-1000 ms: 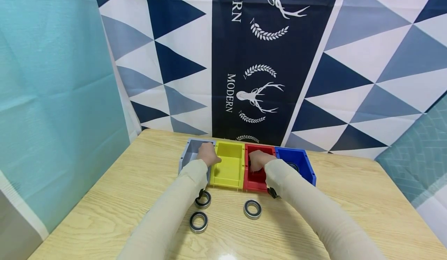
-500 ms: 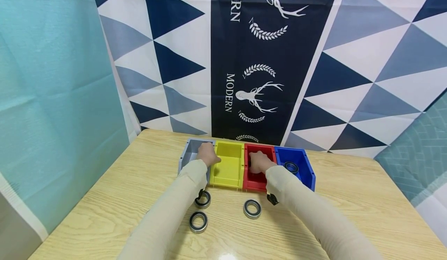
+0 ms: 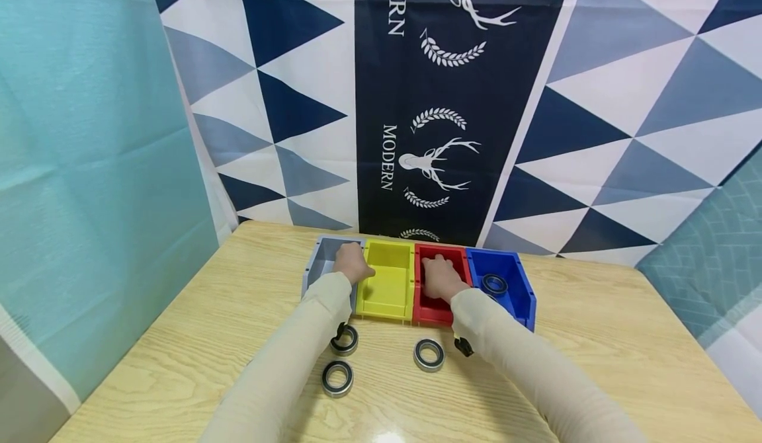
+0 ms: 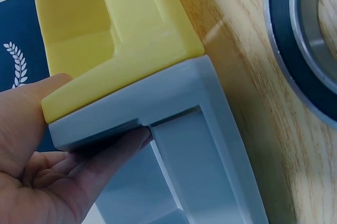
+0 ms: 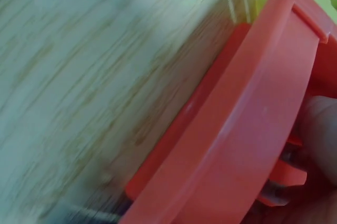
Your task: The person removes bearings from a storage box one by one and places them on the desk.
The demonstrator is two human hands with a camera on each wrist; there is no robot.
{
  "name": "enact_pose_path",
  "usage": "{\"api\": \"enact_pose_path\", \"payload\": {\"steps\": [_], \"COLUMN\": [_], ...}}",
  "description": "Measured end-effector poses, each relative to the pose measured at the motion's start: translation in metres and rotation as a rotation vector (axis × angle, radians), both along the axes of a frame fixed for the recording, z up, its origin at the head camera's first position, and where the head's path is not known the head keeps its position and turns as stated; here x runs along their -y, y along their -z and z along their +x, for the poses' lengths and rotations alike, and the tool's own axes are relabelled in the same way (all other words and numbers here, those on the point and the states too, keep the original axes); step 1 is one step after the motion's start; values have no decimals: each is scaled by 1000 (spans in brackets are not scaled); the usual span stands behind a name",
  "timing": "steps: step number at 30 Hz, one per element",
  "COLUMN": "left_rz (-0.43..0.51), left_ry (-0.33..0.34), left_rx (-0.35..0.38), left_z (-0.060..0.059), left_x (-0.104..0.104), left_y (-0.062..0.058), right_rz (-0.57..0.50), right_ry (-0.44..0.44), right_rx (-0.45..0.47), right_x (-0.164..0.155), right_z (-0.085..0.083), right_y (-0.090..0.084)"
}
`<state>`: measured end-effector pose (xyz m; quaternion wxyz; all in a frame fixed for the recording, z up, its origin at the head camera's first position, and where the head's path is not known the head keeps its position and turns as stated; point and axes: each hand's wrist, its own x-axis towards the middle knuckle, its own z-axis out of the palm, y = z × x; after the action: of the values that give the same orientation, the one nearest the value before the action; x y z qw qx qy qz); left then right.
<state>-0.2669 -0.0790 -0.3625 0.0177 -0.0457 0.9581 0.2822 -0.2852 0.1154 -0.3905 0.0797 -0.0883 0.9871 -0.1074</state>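
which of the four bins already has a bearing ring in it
The blue bin, at the right end of the row: a dark bearing ring lies inside it. The grey and yellow bins show none; the right hand covers the red one.

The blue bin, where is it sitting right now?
In the head view the blue bin is the rightmost of four joined bins at the table's far edge, beside the red bin, with a bearing ring inside.
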Motion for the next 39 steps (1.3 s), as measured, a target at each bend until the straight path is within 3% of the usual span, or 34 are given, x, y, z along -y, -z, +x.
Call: {"api": "enact_pose_path", "payload": {"steps": [12, 26, 39], "left_rz": [-38, -25, -25], "left_ry": [13, 6, 2], "left_rx": [0, 1, -2], "left_z": [-2, -4, -3], "left_x": [0, 0, 0], "left_y": [3, 5, 4], "right_rz": [65, 14, -32], "right_ry": [-146, -94, -173], "right_rx": [-126, -240, -382], "right_x": [-8, -9, -13], "right_z": [5, 26, 56], "right_y": [0, -13, -17]}}
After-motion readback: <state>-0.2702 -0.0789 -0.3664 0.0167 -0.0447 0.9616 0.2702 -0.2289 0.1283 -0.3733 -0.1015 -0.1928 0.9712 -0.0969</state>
